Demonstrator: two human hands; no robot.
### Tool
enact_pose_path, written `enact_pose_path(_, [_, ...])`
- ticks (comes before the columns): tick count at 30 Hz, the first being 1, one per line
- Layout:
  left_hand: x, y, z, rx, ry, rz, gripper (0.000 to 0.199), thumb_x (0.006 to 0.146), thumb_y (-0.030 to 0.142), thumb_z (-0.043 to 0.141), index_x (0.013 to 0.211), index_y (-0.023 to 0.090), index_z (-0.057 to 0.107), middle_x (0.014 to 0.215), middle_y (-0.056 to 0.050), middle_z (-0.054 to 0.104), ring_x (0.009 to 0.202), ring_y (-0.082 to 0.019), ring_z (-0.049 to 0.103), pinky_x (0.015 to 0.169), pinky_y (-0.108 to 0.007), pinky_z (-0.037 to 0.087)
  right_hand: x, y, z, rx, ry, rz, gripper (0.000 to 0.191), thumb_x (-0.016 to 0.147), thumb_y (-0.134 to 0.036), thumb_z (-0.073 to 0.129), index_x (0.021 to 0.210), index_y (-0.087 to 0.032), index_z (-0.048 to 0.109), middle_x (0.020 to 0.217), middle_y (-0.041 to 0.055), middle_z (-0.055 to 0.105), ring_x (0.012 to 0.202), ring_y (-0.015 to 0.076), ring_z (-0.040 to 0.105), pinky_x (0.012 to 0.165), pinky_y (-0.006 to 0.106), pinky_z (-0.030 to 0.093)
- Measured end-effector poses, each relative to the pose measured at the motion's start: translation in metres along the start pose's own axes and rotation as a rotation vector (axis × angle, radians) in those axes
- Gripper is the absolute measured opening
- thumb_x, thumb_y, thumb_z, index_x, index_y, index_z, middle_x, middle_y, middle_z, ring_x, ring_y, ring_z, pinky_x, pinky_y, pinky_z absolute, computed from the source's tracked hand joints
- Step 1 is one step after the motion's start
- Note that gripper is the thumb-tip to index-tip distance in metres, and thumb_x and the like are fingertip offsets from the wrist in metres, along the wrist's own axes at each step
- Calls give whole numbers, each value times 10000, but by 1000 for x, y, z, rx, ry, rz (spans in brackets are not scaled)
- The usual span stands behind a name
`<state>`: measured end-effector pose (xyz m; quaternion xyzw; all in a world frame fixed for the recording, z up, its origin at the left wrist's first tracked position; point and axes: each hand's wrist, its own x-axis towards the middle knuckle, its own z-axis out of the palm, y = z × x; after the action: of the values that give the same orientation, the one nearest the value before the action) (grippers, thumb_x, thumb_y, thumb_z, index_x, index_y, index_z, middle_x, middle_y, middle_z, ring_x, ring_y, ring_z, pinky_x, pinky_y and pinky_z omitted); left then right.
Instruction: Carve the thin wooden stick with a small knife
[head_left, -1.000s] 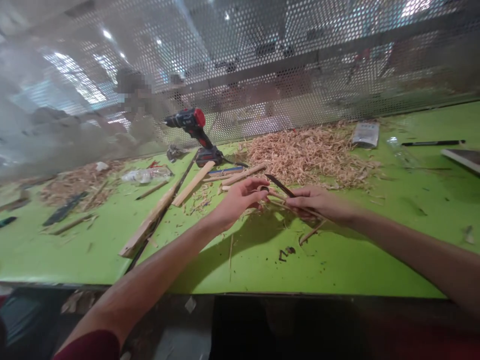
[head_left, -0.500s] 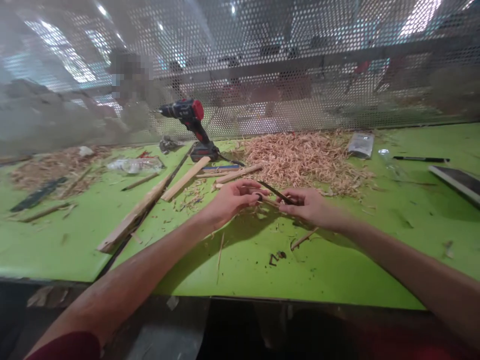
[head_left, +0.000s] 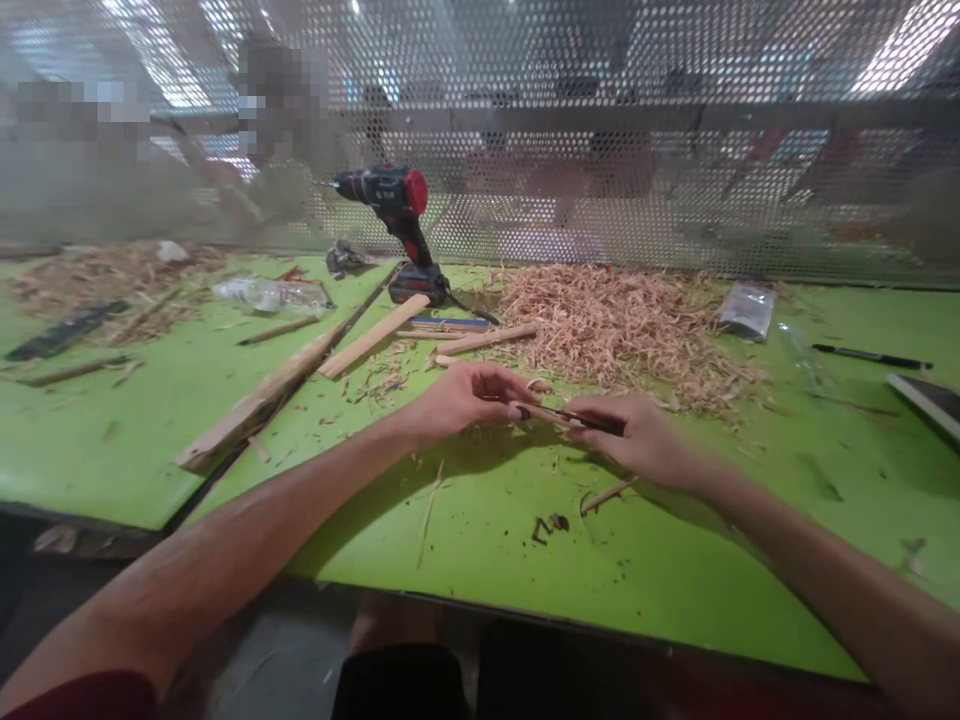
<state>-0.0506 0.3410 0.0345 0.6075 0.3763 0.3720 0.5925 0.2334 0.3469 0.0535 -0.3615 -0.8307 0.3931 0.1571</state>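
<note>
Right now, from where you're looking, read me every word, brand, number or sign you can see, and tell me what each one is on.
No text here is readable.
Drill: pale marking on its side, too small and blurred to read.
Silver packet: any print is too blurred to read.
Dark tool in the right hand: no lettering can be made out.

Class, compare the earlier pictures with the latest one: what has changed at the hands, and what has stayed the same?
The dark tool in the right hand has tipped down: its tip stood up above the stick, and now it lies nearly along it. No new grasp or release shows. The left hand stays at the stick; the drill and shavings stay put.
</note>
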Motion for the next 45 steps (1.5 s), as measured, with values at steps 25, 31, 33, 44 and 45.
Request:
enact_pose_path(25, [15,-8,-11,239,119,231,289,932,346,781,1124,148,693,858,-42,746,705,-130,705,633,-251,591,7,-5,-3,-41,176,76,486,939,-646,664,944,-170,760,665,33,638,521,123,458,482,280,304])
enact_pose_path(31, [22,-10,-21,216,146,183,230,987,372,716,971,155,644,815,-47,733,675,-122,698,569,-218,571,8,-3,-7,45,210,117,519,907,-709,710,963,-195,745,666,28,621,504,123,438,448,292,299])
enact_pose_path(33, [22,-9,-23,195,149,206,251,976,377,729,1068,156,653,894,-67,758,726,-130,715,583,-214,582,9,-1,-10,115,212,148,489,914,-701,720,949,-214,737,657,27,600,505,126,430,446,298,303])
enact_pose_path(44, [20,-2,-29,320,192,287,370,915,358,773,1186,122,683,936,-84,746,702,-140,700,583,-249,600,26,-13,-37,205,168,249,316,959,-441,786,1010,-129,774,607,-43,523,524,74,367,522,284,247])
enact_pose_path(45, [20,-1,-29,319,195,296,348,912,349,774,1162,123,683,945,-89,750,707,-143,705,590,-253,606,27,-12,-35,221,179,246,299,950,-425,799,999,-131,769,610,-43,528,527,74,370,521,284,249])
